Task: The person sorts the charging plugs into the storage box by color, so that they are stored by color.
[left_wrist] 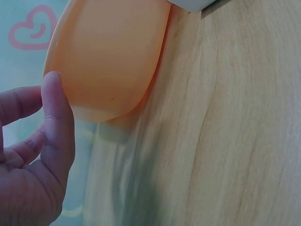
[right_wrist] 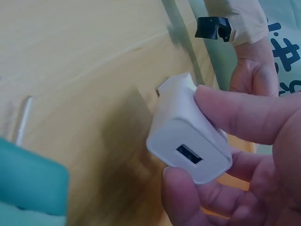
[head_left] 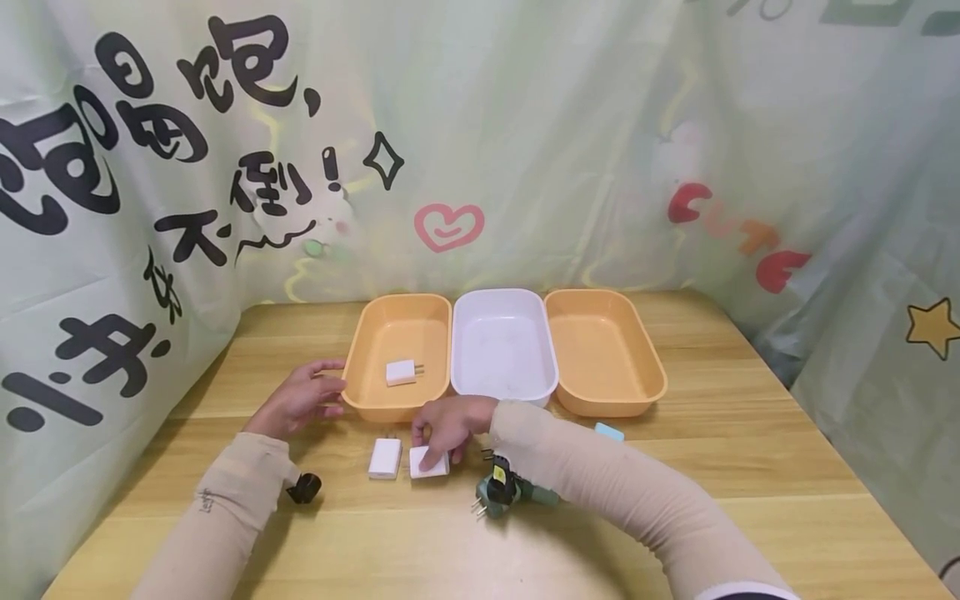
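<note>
My right hand (head_left: pixel 453 425) pinches a white USB charger (right_wrist: pixel 188 132) between thumb and fingers, just above the table. Its USB port faces the right wrist camera. Beside it on the table lies another white charger (head_left: pixel 385 459), prongs toward the trays. A third white charger (head_left: pixel 400 372) lies inside the left orange tray (head_left: pixel 360 350). At that tray's left rim is my left hand (head_left: pixel 303 396), fingers loosely spread and holding nothing. In the left wrist view its thumb (left_wrist: pixel 57 108) is by the rim; whether it touches, I cannot tell.
A white tray (head_left: pixel 504 385) stands between the left orange tray and another orange tray (head_left: pixel 607 358). Dark green plugs (head_left: pixel 491 500) with metal prongs lie below my right forearm, partly hidden. A light blue object (head_left: pixel 609 432) shows behind the sleeve. A printed curtain (head_left: pixel 555 167) hangs behind the table.
</note>
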{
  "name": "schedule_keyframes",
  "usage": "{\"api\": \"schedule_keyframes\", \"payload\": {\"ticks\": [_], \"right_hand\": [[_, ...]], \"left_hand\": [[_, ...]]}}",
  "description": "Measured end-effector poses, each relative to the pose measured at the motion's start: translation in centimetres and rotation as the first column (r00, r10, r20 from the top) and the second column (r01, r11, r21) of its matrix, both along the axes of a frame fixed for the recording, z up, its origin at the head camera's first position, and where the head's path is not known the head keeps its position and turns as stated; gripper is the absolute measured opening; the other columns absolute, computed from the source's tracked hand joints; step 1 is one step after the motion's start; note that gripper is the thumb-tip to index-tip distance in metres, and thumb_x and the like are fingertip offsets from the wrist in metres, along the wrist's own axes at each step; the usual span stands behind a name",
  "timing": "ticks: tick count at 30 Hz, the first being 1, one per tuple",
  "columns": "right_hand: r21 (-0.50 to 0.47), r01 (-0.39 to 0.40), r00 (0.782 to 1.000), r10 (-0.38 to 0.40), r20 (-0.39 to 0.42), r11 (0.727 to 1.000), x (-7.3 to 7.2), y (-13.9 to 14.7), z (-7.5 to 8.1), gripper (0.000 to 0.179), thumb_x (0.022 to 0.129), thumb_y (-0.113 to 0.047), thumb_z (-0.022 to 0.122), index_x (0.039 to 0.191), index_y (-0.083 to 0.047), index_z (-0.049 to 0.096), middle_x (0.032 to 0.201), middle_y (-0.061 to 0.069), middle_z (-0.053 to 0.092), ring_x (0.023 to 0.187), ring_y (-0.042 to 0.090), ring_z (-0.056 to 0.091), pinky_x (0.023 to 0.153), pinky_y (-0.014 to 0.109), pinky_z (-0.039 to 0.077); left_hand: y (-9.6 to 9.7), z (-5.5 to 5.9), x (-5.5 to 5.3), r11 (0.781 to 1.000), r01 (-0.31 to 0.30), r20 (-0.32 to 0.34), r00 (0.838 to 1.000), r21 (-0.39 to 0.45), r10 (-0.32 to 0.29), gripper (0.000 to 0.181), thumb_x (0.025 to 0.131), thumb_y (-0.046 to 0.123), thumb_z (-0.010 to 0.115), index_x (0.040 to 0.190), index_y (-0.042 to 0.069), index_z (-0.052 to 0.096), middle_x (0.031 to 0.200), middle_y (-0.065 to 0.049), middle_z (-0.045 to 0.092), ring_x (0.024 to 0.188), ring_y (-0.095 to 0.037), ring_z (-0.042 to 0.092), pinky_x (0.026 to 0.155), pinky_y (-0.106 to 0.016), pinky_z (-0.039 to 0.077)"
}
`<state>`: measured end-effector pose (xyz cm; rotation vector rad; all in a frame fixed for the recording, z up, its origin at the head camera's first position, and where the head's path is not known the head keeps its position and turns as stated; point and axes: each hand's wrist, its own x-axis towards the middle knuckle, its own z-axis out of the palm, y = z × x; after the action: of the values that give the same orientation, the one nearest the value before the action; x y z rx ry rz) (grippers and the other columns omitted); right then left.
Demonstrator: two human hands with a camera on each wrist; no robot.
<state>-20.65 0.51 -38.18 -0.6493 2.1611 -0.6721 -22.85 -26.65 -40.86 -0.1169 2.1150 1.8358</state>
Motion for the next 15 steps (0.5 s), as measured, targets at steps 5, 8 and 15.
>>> {"api": "schedule_keyframes", "payload": {"ticks": [5,8,15], "right_hand": [[0.009,-0.032,0.999,0.032,0.02,0.999,-0.1,-0.1,0.7,0.02,0.081,-0.01,0.077,0.093,-0.012,0.061,0.084,0.005,0.062,0.056,0.014,0.057,0.051,0.024,0.053],[-0.001,-0.035,0.999,0.035,0.041,0.999,-0.2,-0.2,1.1,0.021,0.082,-0.01,0.076,0.096,-0.013,0.061,0.085,0.007,0.062,0.056,0.014,0.057,0.05,0.025,0.053],[-0.035,-0.013,0.998,0.015,0.065,0.999,-0.5,-0.4,2.1,0.024,0.081,-0.007,0.077,0.097,-0.015,0.061,0.09,0.008,0.059,0.053,0.016,0.056,0.046,0.024,0.051]], "left_hand": [[0.1,0.2,0.1,1.0,-0.004,0.006,1.0,0.002,0.004,0.056,0.097,0.005,0.052,0.146,-0.005,0.026,0.101,-0.013,0.06,0.084,-0.017,0.062,0.072,-0.029,0.058],[0.1,0.2,0.1,1.0,-0.004,0.005,1.0,0.009,0.003,0.056,0.097,0.005,0.052,0.146,-0.005,0.026,0.1,-0.011,0.06,0.083,-0.016,0.062,0.071,-0.028,0.058],[0.1,0.1,0.1,1.0,0.0,0.0,1.0,0.024,0.0,0.057,0.097,0.004,0.052,0.146,-0.005,0.024,0.098,-0.011,0.06,0.082,-0.015,0.061,0.069,-0.027,0.058]]}}
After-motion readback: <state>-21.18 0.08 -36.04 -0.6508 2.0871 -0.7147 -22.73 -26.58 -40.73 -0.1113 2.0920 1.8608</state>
